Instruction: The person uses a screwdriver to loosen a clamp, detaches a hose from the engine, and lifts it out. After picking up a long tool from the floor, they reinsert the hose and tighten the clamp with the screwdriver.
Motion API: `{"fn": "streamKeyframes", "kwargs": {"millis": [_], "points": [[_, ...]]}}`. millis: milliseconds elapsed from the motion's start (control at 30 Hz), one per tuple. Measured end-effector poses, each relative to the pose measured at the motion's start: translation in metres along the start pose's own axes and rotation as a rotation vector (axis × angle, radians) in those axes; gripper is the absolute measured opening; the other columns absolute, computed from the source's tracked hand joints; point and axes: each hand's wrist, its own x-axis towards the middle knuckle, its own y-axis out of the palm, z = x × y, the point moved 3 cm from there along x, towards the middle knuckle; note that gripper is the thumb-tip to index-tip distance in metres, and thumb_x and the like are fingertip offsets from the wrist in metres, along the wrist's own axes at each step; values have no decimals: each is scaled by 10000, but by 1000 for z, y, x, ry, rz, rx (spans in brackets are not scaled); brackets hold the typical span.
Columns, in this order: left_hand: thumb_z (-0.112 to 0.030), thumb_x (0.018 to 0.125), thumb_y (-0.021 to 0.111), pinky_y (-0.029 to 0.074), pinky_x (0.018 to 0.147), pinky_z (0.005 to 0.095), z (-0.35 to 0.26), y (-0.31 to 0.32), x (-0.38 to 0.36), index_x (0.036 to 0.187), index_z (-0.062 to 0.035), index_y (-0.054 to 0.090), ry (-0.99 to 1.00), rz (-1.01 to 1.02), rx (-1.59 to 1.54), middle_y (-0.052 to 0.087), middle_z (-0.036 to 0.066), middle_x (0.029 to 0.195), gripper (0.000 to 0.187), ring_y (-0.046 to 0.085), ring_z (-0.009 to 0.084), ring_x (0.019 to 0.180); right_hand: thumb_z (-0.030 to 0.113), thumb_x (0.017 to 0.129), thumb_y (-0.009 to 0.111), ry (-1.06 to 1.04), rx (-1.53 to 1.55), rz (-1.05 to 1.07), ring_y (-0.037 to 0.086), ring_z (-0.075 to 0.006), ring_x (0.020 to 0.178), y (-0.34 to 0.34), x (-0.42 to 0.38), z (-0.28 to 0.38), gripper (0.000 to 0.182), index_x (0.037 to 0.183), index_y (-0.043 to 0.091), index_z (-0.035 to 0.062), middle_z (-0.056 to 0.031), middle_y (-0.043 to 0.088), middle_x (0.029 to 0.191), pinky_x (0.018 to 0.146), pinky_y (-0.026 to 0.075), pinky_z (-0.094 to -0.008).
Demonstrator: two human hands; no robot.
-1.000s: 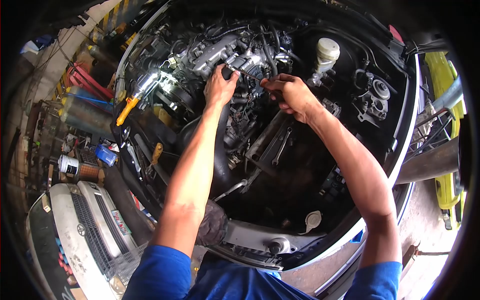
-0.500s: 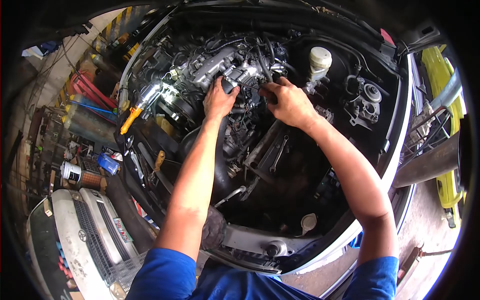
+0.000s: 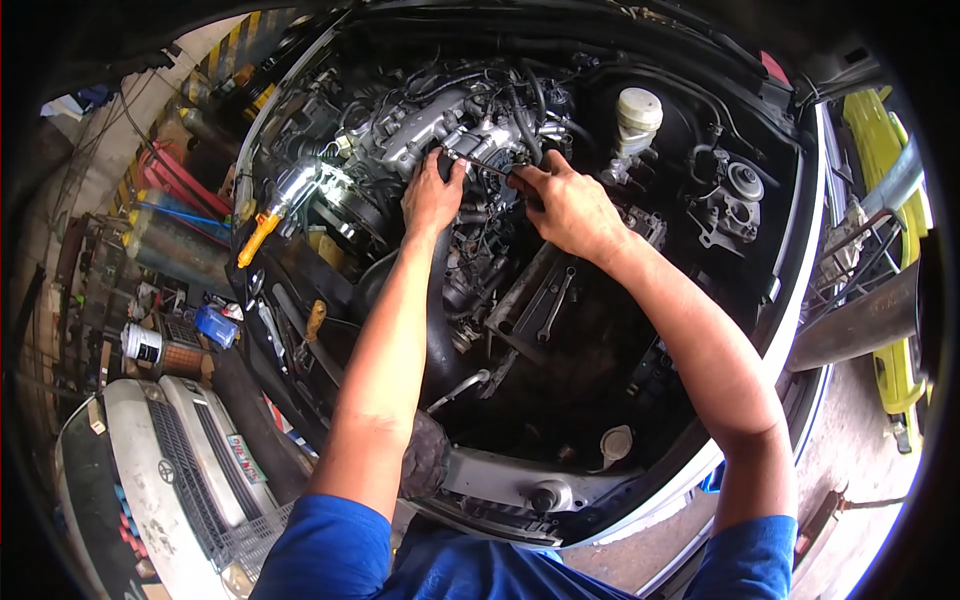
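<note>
In the head view, my left hand (image 3: pixel 433 200) is closed around the upper end of a thick black hose (image 3: pixel 438 320), against the silver metal engine part (image 3: pixel 497 140). My right hand (image 3: pixel 575 208) is closed in a fist on a thin-shafted tool (image 3: pixel 489 167). Its dark shaft reaches left toward my left fingertips, and its handle is hidden in my palm. Whether the tip touches a fastener cannot be seen. The ribbed intake manifold (image 3: pixel 425 130) lies just beyond my left hand.
A lit work lamp with an orange handle (image 3: pixel 258 240) lies at the left of the engine bay. A combination wrench (image 3: pixel 557 305) rests below my right hand. A white-capped reservoir (image 3: pixel 639 112) stands at the right. The front crossmember (image 3: pixel 500 478) runs close to my body.
My right hand has shifted slightly left and up with the tool, whose shaft tilts more. My left hand has moved slightly left, staying at the hose end.
</note>
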Motion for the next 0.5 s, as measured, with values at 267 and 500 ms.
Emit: {"fn": "streamKeyframes", "kwargs": {"millis": [267, 500], "points": [[-507, 993, 551, 466, 1058, 488, 2, 2, 1, 1436, -57, 521, 10, -11, 4, 611, 225, 1380, 632, 588, 412, 1264, 103, 847, 706, -73, -82, -22, 709, -404, 839, 8, -3, 2, 460, 1299, 623, 85, -205, 578, 1112, 779, 606, -477], [-499, 974, 578, 482, 1033, 486, 2, 0, 3, 1413, -52, 551, 1, -15, 2, 658, 241, 1306, 627, 618, 420, 1219, 139, 857, 696, -55, -75, -7, 725, -386, 843, 21, -3, 4, 452, 1288, 602, 39, -230, 671, 1052, 771, 608, -470]]}}
